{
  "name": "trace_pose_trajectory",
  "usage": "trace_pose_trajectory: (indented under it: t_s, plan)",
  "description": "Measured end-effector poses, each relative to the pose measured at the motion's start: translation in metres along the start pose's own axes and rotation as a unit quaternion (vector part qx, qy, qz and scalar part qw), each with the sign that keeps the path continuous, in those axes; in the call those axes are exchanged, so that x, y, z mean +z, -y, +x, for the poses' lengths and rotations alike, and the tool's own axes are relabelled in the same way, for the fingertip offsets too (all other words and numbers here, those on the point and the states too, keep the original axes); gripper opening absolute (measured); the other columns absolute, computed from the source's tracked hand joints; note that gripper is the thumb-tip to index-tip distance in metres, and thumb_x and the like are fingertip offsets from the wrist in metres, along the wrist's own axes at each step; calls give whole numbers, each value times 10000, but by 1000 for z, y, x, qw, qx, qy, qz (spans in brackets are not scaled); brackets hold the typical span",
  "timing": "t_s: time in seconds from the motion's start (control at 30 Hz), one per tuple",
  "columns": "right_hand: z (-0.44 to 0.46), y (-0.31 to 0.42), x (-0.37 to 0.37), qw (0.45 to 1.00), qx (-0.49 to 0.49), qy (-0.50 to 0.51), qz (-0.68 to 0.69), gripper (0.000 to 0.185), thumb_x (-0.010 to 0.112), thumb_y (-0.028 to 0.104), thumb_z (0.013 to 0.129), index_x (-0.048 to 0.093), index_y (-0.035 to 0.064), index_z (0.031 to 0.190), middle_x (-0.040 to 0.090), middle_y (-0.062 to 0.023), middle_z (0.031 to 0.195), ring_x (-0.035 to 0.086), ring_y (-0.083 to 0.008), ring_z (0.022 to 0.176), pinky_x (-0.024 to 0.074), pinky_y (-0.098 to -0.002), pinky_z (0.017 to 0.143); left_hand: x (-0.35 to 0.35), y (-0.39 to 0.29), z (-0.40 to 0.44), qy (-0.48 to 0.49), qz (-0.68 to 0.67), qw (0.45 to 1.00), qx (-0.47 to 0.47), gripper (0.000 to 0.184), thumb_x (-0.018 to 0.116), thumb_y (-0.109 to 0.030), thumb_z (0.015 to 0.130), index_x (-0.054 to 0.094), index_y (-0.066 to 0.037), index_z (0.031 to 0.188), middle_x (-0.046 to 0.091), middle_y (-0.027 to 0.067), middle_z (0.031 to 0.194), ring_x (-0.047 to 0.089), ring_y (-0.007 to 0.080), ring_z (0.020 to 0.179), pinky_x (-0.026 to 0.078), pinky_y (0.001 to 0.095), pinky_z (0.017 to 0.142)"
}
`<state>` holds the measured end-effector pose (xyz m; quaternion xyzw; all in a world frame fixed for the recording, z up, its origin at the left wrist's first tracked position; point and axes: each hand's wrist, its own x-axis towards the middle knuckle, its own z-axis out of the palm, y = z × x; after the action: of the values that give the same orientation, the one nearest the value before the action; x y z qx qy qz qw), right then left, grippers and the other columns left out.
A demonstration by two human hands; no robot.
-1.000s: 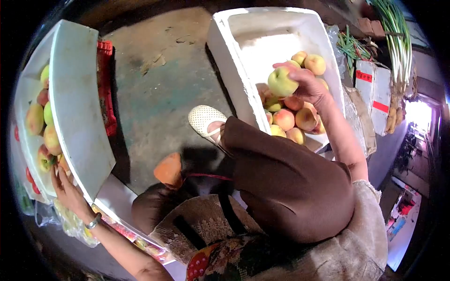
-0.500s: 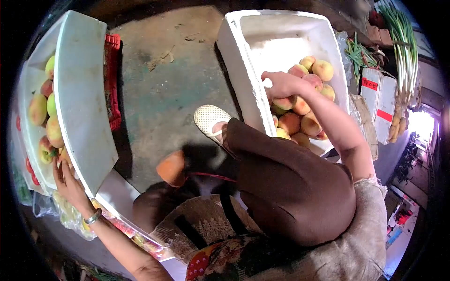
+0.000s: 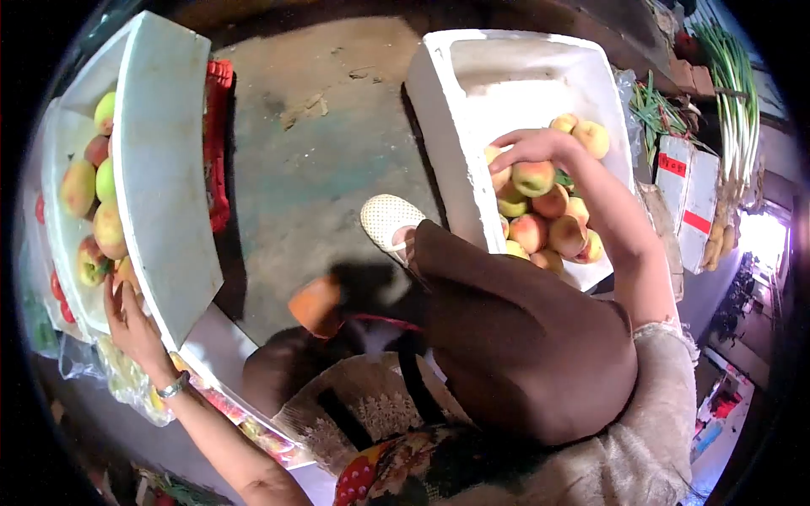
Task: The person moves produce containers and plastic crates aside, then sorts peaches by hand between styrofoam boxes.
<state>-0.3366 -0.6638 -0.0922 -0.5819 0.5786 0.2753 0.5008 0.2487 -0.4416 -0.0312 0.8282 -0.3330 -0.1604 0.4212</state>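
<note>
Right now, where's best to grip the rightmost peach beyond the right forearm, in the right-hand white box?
Probably around its round sides, coming from above: that peach shows its upper face uncovered, and the white box is open on top. Another peach crowds its left, so the right looks freer.

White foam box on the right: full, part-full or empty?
Part-full. Peaches lie heaped in the near part of the box, around the right hand; bare white floor shows at the far end.
</note>
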Motion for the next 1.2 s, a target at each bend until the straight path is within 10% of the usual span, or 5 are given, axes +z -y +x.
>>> trace_pose_trajectory:
  t_s: [0.17,0.27,0.6,0.87,1.2]
  plan:
    - [-28,-67,-11,813,-88,-2,576,579,690,303,862,506,-29,1299,653,-169,1133,697,-263,882,593,-340,764,0,5,2,-12,24,1000,7,429,565,-180,984,498,15,1361,578,166,1282,591,200,1105,507,319,911]
    - [-40,-39,0,635,-112,72,761,796,645,516,832,416,-23,1371,594,-278,1101,647,-386,884,560,-485,806,-1,13,3,-12,24,999,34,413,580,-183,969,542,-16,1344,642,139,1160,613,168,984,495,290,864]
    - [-61,275,-1,759,-362,199,504,760,428,717,882,535,11,1141,560,-133,832,534,-307,794,532,-464,646,9,-25,-11,-123,278,952,31,466,605,-412,904,619,-92,1242,667,209,1040,623,372,992,488,449,862]
    - [-82,463,44,732,-403,369,407,409,621,274,937,535,9,1235,681,-155,1006,700,-245,830,606,-382,720,13,-27,-15,-178,140,972,59,599,371,-448,1024,407,-5,1426,583,263,1207,523,403,1154,408,459,985]
    - [-23,481,120,805,-570,28,162,488,688,203,872,539,19,1298,653,-73,1039,624,-131,985,490,-246,821,15,-13,-11,-233,37,962,136,622,327,-421,1043,327,50,1450,411,274,1428,416,418,1297,316,447,1094]
